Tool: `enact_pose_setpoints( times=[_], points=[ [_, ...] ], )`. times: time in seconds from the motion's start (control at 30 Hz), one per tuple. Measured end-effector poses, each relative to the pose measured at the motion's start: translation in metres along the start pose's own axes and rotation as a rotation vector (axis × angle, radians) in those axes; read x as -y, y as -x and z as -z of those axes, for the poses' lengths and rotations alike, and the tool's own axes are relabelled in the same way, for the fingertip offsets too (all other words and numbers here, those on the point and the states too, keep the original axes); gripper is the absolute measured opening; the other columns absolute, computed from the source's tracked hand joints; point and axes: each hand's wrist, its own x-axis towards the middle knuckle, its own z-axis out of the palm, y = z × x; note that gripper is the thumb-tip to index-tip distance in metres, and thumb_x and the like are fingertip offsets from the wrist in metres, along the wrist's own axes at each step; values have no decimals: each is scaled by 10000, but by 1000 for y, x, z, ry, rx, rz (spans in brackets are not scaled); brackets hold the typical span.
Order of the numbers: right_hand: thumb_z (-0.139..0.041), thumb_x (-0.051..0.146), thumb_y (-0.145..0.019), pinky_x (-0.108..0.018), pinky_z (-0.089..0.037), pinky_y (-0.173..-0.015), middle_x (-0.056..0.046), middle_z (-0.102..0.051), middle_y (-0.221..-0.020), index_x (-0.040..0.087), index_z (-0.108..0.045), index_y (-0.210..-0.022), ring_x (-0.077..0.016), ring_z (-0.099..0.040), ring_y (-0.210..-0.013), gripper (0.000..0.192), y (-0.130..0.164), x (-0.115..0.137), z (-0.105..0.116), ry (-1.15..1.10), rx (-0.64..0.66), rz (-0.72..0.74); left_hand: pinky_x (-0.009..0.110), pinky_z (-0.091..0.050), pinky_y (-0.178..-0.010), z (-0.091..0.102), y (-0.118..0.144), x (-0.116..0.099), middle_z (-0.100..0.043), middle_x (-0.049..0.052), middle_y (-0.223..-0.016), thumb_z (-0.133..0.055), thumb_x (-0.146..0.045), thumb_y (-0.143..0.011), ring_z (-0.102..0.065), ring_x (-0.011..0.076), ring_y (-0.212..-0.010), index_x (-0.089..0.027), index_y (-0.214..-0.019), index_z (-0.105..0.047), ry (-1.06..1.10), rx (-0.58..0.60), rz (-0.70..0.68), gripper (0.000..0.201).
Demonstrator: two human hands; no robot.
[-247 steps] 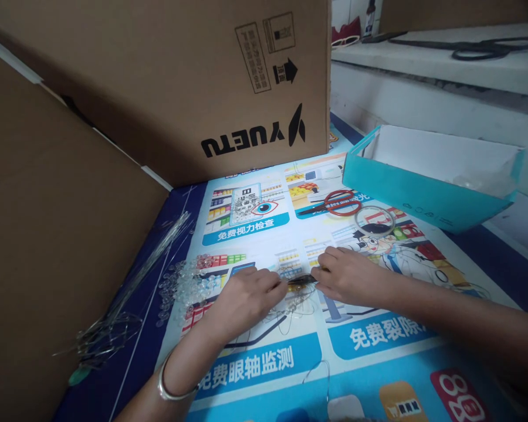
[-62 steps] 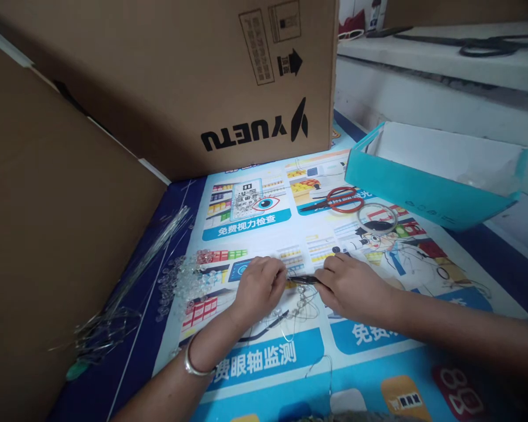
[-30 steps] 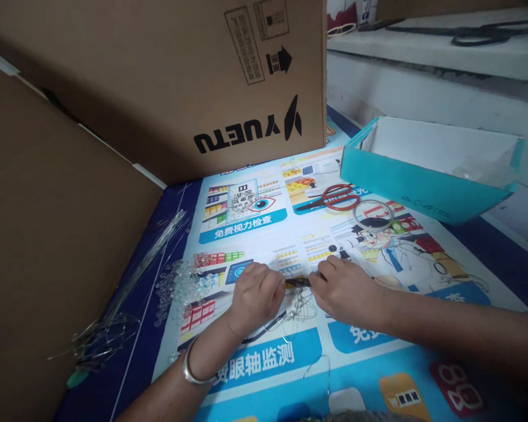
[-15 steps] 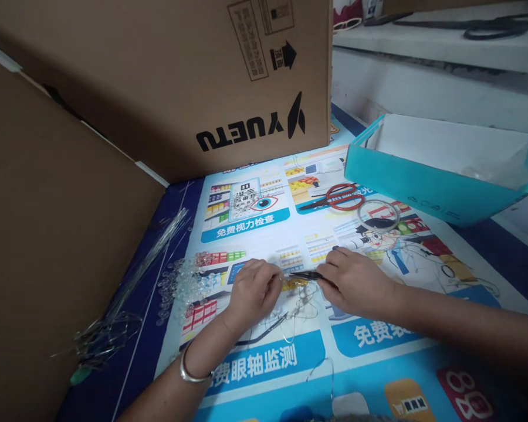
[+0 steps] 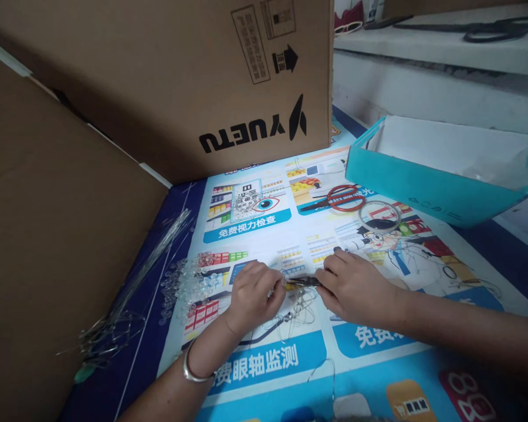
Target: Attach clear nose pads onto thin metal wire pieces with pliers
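Head | pliers (image 5: 304,282) sat between hands, by wire loops (image 5: 303,306) | right hand (image 5: 359,288) closed round pliers; left hand (image 5: 255,296) curled tight, contents unclear | little had just shifted; work apparently held its spot

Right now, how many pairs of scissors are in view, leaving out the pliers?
2: the red-handled scissors on the printed sheet and the large black scissors on the white ledge at upper right, partly cut off by the frame. Others could be hidden behind the cardboard.
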Motion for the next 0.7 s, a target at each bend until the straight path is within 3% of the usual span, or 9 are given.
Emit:
enact_pose_setpoints(
  times=[0.23,0.43,0.57,0.7],
  points=[
    [-362,260,-879,-369,-320,-690,-110,-541,-870,150,-578,-918,-248,-436,-857,246,0,1,-3,69,20,52,299,-388,-637,-4,2,-4,-552,18,-612,-510,-141,-772,-497,152,-616,-172,-720,-552,-3,62,19,74],
    [-400,224,-852,-364,-316,-681,-116,-535,-869,134,-570,-903,-241,-434,-848,198,-2,0,0,100,39,94,304,-416,-661,4,11,-3,-628,34,-728,-461,-142,-830,-559,160,-686,-186,-892,-585,75,160,93,146],
    [-418,211,-839,-363,-316,-679,-116,-534,-859,130,-566,-881,-246,-435,-850,174,-1,-1,2,113,40,99,318,-447,-708,5,15,2,-660,51,-858,-472,-136,-830,-591,166,-766,-196,-996,-557,132,161,26,196],
    [-428,217,-836,-361,-317,-685,-117,-538,-856,131,-569,-885,-245,-436,-851,172,-1,-2,2,120,50,108,320,-467,-754,5,13,5,-658,57,-978,-479,-115,-826,-594,169,-859,-197,-947,-539,172,209,-75,158]
  ],
)
